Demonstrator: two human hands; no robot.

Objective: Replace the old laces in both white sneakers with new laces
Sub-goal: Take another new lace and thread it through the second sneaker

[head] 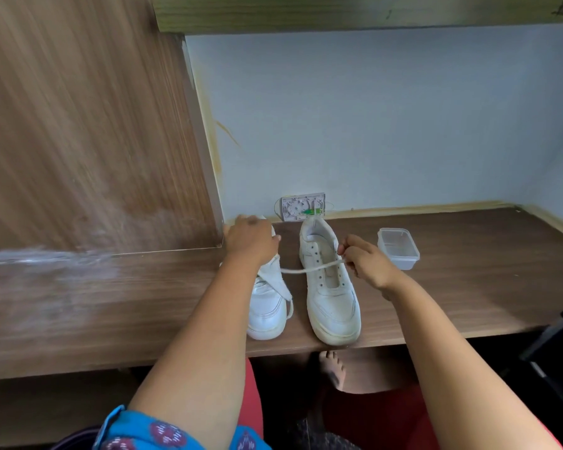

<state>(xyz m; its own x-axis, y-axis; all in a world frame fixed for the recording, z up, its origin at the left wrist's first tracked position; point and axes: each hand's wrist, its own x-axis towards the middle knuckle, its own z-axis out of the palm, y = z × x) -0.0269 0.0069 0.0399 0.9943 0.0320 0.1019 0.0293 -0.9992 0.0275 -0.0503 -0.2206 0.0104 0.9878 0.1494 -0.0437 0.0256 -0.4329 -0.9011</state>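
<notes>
Lace (309,269) taut between both hands

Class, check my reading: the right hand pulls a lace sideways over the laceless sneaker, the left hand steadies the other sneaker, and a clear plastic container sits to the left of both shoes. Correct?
One slip. The head view shows the clear plastic container to the right of both shoes, not the left. The rest stands.

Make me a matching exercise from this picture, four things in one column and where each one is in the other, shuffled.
1. left sneaker
2. right sneaker
3. plastic container
4. lace

A. pinched by the right hand
B. lying unlaced, eyelets empty
C. under the left hand
D. right of both shoes on the desk

Pairs: 1-C, 2-B, 3-D, 4-A
</notes>
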